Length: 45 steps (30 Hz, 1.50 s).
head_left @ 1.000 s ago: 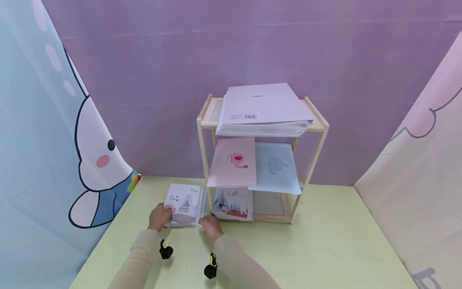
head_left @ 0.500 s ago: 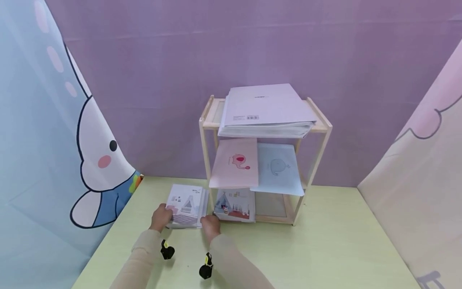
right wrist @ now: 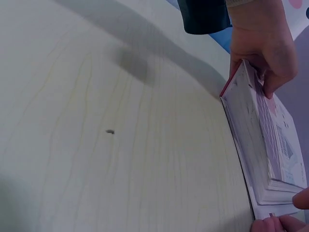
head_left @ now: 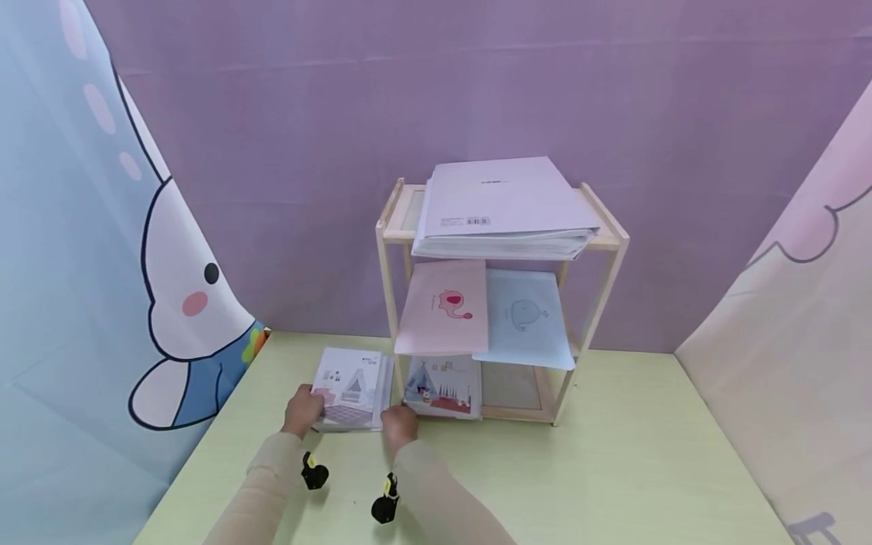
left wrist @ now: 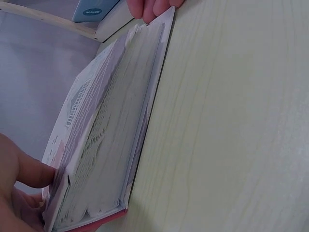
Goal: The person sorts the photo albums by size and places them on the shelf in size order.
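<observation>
A small stack of books (head_left: 350, 378), the top cover printed with a tent, lies on the table left of the wooden shelf. My left hand (head_left: 303, 412) grips its left edge; in the left wrist view the thumb (left wrist: 36, 171) presses the top cover and the fingers curl round the side. At the near right corner my right hand (head_left: 400, 426) holds the stack. The right wrist view shows its thumb (right wrist: 302, 198) at the upper edge and fingers (right wrist: 273, 224) at the projecting bottom cover. Page edges face me, with a red spine at the left.
The wooden shelf (head_left: 388, 291) stands close on the right. Large white folders (head_left: 500, 197) lie on top, a pink booklet (head_left: 446, 333) and a blue one (head_left: 527, 341) jut from the middle, and illustrated books (head_left: 446, 390) lie below. A purple curtain (head_left: 306, 151) hangs behind.
My right wrist has turned slightly, its camera shifting left. The whole head view has moved a little. Both hands stay at the stack, which keeps its place beside the shelf.
</observation>
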### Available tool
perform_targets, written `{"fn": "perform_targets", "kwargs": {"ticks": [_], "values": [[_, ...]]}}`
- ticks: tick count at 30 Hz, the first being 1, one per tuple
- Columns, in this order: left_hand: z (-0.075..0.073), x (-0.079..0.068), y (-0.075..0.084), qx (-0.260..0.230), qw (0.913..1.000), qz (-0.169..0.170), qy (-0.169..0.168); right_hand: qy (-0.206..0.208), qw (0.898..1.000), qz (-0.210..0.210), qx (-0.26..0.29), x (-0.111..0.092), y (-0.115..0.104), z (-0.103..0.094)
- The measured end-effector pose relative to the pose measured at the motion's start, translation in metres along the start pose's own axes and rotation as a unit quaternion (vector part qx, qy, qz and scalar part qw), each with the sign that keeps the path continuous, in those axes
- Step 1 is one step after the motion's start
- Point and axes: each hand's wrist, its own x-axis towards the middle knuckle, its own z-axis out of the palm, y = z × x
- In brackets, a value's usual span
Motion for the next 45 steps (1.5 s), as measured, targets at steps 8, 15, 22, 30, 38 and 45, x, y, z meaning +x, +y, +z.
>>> {"fn": "perform_targets", "kwargs": {"ticks": [8, 15, 22, 30, 38, 45], "values": [[0.002, -0.008, 0.001, -0.009, 0.9999, -0.005, -0.004, -0.022, 0.998, 0.06, 0.013, -0.023, -0.07, -0.044], [-0.004, -0.023, 0.005, -0.001, 1.0, 0.0, -0.003, -0.001, 0.99, 0.139, -0.03, -0.037, -0.117, -0.062], [-0.006, -0.032, 0.0, 0.006, 1.0, 0.005, 0.005, -0.006, 0.987, 0.15, -0.048, -0.041, -0.118, -0.064], [-0.012, -0.044, -0.002, -0.012, 0.9999, -0.003, 0.006, -0.076, 0.97, 0.187, 0.138, -0.047, -0.124, -0.071], [-0.022, -0.057, -0.006, -0.01, 0.9999, 0.004, -0.001, -0.158, 0.939, 0.24, 0.187, -0.051, -0.126, -0.084], [-0.03, -0.07, -0.005, -0.02, 0.9997, -0.001, -0.014, -0.211, 0.918, 0.276, 0.193, -0.057, -0.126, -0.094]]}}
